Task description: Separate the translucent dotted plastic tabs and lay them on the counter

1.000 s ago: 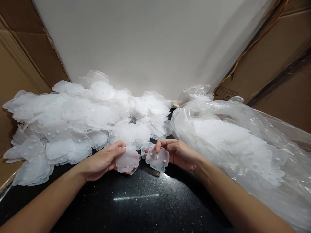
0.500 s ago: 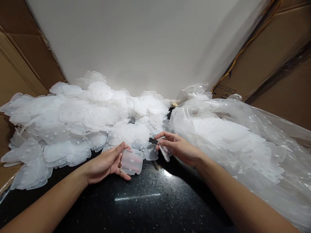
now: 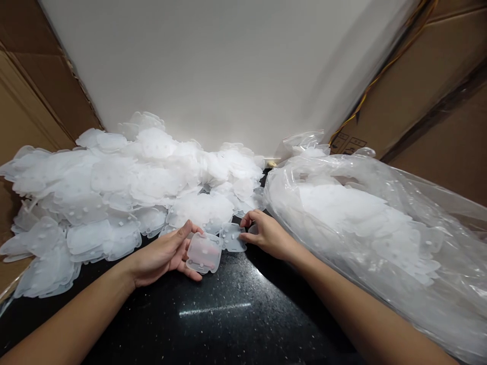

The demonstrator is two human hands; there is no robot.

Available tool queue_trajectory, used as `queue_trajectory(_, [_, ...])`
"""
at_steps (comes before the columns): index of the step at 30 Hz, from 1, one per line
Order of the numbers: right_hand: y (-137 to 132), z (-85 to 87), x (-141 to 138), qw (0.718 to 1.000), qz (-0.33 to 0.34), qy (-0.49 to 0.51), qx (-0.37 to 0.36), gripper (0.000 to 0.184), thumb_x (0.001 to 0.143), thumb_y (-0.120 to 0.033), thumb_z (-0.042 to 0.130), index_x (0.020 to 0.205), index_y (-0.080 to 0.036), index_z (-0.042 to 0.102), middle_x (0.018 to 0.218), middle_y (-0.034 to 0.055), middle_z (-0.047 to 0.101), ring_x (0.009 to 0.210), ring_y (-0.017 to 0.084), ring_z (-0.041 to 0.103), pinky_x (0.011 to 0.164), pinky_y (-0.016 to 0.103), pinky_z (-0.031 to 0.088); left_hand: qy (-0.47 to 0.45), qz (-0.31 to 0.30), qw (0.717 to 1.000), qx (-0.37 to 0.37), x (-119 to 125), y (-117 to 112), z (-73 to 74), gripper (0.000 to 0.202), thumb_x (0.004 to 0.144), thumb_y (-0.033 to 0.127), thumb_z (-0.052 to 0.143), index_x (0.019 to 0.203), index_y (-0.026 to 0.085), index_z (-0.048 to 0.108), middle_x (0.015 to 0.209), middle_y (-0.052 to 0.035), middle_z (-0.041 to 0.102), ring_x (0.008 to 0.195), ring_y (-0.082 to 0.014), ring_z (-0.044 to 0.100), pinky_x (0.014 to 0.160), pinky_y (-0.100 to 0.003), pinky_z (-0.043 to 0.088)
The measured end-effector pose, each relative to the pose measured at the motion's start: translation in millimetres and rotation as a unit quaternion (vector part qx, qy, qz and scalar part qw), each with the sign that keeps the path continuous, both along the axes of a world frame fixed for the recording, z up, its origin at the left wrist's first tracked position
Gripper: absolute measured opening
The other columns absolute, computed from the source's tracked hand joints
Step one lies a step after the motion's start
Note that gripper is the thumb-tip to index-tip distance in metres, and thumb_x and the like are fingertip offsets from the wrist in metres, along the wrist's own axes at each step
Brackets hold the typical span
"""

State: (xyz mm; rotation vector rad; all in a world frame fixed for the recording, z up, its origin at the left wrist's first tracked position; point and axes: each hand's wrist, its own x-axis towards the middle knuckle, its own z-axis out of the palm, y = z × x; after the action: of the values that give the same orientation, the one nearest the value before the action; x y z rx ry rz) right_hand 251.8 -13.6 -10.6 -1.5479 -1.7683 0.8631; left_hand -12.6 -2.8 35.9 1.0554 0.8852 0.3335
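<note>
My left hand [image 3: 163, 256] holds a small stack of translucent white plastic pieces [image 3: 204, 253] by its edge, thumb on top, just above the black countertop [image 3: 213, 314]. My right hand [image 3: 266, 234] has its fingers curled in a pinch on the right edge of a single translucent piece [image 3: 233, 237] lying on the counter next to the stack. Both hands sit at the front edge of a big loose heap of the same pieces [image 3: 125, 187].
A clear plastic bag [image 3: 365, 223] filled with more white pieces lies along the right. Cardboard boxes [image 3: 26, 101] flank both sides, and a white wall [image 3: 228, 76] stands behind. A yellow cable [image 3: 376, 76] runs along the right-hand box.
My right hand let go of the piece it held a second ago, swung toward the bag, then came back and pinched a single piece on the counter. The left hand's stack tilted flatter.
</note>
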Motion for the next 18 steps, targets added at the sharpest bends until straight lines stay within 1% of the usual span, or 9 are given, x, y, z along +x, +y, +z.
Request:
queue_trajectory(2, [0.9, 1.2, 1.9, 0.999, 0.012, 0.033, -0.024, 0.016, 0.067, -0.021, 0.071, 0.075, -0.023, 0.057, 0.077, 0.0011, 0.059, 0.071, 0.018, 0.051, 0.067, 0.031, 0.038, -0.002, 0.004, 1.0, -0.002, -0.2, 0.4, -0.9, 0.056, 0.085, 0.068, 0.049, 0.11, 0.019, 0.051, 0.102, -0.0126, 0.07, 0.099, -0.0283, 0.067, 0.077, -0.043, 0.058])
queue_trajectory(5, [0.9, 4.1, 4.1, 0.993, 0.019, 0.104, -0.058, 0.018, 0.066, -0.019, 0.07, 0.08, -0.023, 0.06, 0.07, -0.0009, 0.06, 0.066, 0.016, 0.05, 0.064, 0.03, 0.037, -0.005, 0.007, 1.0, -0.004, 0.0, 0.5, -1.3, 0.056, 0.085, 0.069, 0.049, 0.11, 0.018, 0.052, 0.103, -0.0136, 0.07, 0.098, -0.0281, 0.067, 0.077, -0.042, 0.058])
queue_trajectory(8, [-1.6, 9.2, 6.3, 0.983, 0.005, 0.165, -0.086, 0.012, 0.073, -0.027, 0.067, 0.083, -0.022, 0.065, 0.061, -0.0011, 0.056, 0.058, 0.015, 0.047, 0.058, 0.029, 0.035, -0.009, 0.003, 1.0, -0.002, 0.5, 0.4, -0.8, 0.057, 0.085, 0.069, 0.048, 0.109, 0.018, 0.052, 0.104, -0.0144, 0.07, 0.097, -0.0278, 0.067, 0.076, -0.04, 0.058])
queue_trajectory(10, [-4.1, 13.2, 7.7, 0.971, 0.007, 0.223, -0.088, 0.011, 0.077, -0.032, 0.063, 0.081, -0.022, 0.064, 0.069, 0.001, 0.061, 0.057, 0.013, 0.047, 0.055, 0.028, 0.034, -0.008, -0.001, 1.0, -0.001, 1.0, 0.2, -0.3, 0.058, 0.084, 0.07, 0.048, 0.107, 0.017, 0.053, 0.104, -0.0144, 0.07, 0.097, -0.028, 0.068, 0.076, -0.04, 0.058])
queue_trajectory(12, [-5.9, 16.7, 8.9, 0.957, 0.02, 0.276, -0.084, 0.009, 0.078, -0.031, 0.06, 0.078, -0.022, 0.062, 0.091, 0.004, 0.068, 0.058, 0.012, 0.048, 0.054, 0.027, 0.036, -0.006, -0.005, 1.0, -0.001, 1.5, -0.1, 0.1, 0.059, 0.083, 0.071, 0.048, 0.107, 0.017, 0.053, 0.104, -0.0143, 0.07, 0.097, -0.0282, 0.068, 0.076, -0.04, 0.058])
queue_trajectory(13, [-6.4, 17.9, 9.3, 0.953, 0.027, 0.287, -0.089, 0.01, 0.079, -0.029, 0.058, 0.075, -0.021, 0.061, 0.101, 0.0051, 0.068, 0.058, 0.011, 0.048, 0.053, 0.027, 0.036, -0.004, -0.006, 1.0, -0.002, 1.7, -0.3, 0.1, 0.059, 0.083, 0.071, 0.048, 0.107, 0.017, 0.053, 0.104, -0.0143, 0.07, 0.096, -0.0284, 0.068, 0.076, -0.04, 0.058])
queue_trajectory(14, [-6.4, 18.8, 9.7, 0.954, 0.033, 0.282, -0.1, 0.013, 0.079, -0.028, 0.054, 0.071, -0.02, 0.061, 0.105, 0.0061, 0.068, 0.059, 0.011, 0.049, 0.053, 0.027, 0.036, -0.002, -0.007, 1.0, -0.002, 1.9, -0.6, 0.1, 0.059, 0.083, 0.071, 0.048, 0.107, 0.017, 0.052, 0.104, -0.0144, 0.07, 0.096, -0.0284, 0.068, 0.077, -0.041, 0.058])
queue_trajectory(16, [-5.5, 19.0, 10.4, 0.962, 0.039, 0.241, -0.122, 0.018, 0.076, -0.024, 0.049, 0.065, -0.019, 0.062, 0.104, 0.0086, 0.069, 0.065, 0.015, 0.054, 0.056, 0.029, 0.038, 0.002, -0.009, 1.0, -0.001, 1.9, -1.2, 0.3, 0.059, 0.084, 0.071, 0.047, 0.108, 0.018, 0.052, 0.104, -0.0143, 0.07, 0.096, -0.0281, 0.068, 0.077, -0.041, 0.058])
queue_trajectory(18, [-3.7, 17.9, 10.8, 0.969, 0.031, 0.21, -0.13, 0.019, 0.071, -0.021, 0.046, 0.06, -0.018, 0.061, 0.098, 0.0107, 0.07, 0.077, 0.021, 0.059, 0.061, 0.03, 0.041, 0.004, -0.011, 1.0, 0.003, 1.3, -1.6, 1.2, 0.058, 0.084, 0.07, 0.048, 0.108, 0.018, 0.053, 0.103, -0.0136, 0.07, 0.094, -0.0275, 0.068, 0.077, -0.041, 0.057])
